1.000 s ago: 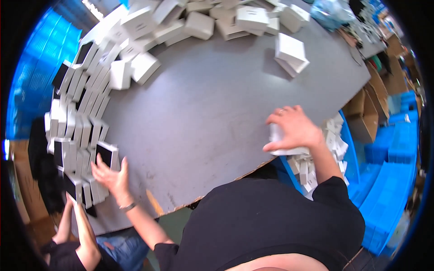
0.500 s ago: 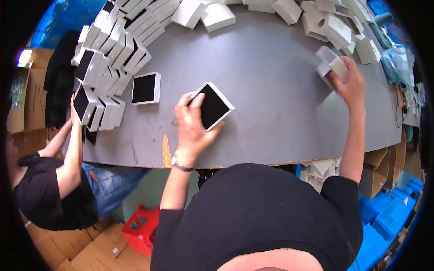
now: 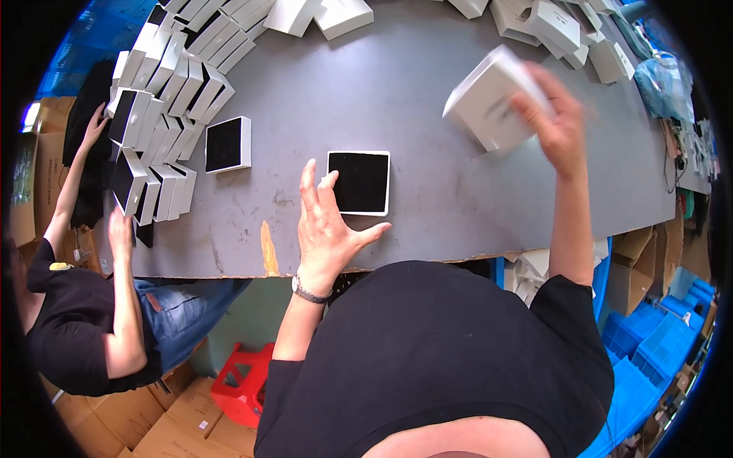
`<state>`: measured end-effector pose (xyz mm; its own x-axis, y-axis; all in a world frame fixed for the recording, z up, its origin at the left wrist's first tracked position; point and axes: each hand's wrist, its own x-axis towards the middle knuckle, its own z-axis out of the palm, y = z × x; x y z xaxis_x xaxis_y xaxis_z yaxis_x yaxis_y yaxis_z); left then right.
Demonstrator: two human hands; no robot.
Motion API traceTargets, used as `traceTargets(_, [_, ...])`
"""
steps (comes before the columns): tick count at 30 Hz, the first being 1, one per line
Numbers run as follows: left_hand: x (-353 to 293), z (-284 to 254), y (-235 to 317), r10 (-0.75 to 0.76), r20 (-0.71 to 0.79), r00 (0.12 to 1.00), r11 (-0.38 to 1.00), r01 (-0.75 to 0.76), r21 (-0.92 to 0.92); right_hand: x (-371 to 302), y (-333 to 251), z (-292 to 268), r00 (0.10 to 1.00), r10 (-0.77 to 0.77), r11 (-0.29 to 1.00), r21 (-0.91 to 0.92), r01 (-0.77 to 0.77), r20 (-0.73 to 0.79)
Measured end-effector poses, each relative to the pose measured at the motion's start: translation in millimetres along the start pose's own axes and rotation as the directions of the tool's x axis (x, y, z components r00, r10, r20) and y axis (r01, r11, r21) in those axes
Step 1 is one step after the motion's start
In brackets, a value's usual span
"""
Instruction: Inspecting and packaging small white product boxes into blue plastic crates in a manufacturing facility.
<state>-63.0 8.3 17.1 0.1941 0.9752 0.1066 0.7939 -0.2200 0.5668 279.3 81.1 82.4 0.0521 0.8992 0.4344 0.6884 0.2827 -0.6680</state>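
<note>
In front of me on the grey table lies a shallow white box [image 3: 360, 183] with a black inside, its edges now square to me. My left hand [image 3: 327, 229] is at its left edge with fingers and thumb spread; one fingertip overlaps the box's rim, and whether it presses there I cannot tell. Up to the right, my right hand [image 3: 561, 122] grips a white box [image 3: 489, 99] by its right side, tilted and held above the table. It is slightly blurred. Another white box with a black face [image 3: 227, 145] lies to the left of my left hand.
Rows of white boxes [image 3: 175, 76] line the table's left side, where a co-worker [image 3: 92, 305] in a black shirt reaches. More white boxes [image 3: 553, 27] are heaped at the far right, beside clear bluish plastic [image 3: 663, 88]. A red stool [image 3: 240, 382] stands below.
My right hand has moved left, and a white box is now broadside in it. The box by my left hand has turned square, and that hand's fingers have spread. The co-worker's hands have separated.
</note>
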Motion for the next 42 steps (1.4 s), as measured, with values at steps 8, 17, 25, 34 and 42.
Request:
traceTargets(8, [42, 5, -26, 0.316, -0.003, 0.949, 0.949, -0.316, -0.021, -70, -19, 63, 0.856, -0.172, 0.925, -0.219, 0.311, 0.487])
traceTargets(17, [39, 12, -19, 0.332, 0.015, 0.943, 0.922, -0.320, -0.219, -81, -21, 67, 0.824, -0.248, 0.954, -0.019, 0.298, 0.509])
traceTargets(25, [26, 15, -21, 0.325, 0.049, 0.944, 0.908, -0.297, -0.296, -70, -17, 73, 0.771, -0.319, 0.940, 0.078, 0.333, 0.550])
traceTargets(34, [37, 14, -7, 0.315, 0.193, 0.929, 0.949, -0.304, -0.085, -72, -11, 76, 0.783, -0.306, 0.937, 0.025, 0.349, 0.542])
traceTargets(42, [35, 44, -3, 0.114, -0.102, 0.988, 0.694, -0.153, -0.704, -86, -25, 82, 0.784, -0.318, 0.941, 0.074, 0.331, 0.533])
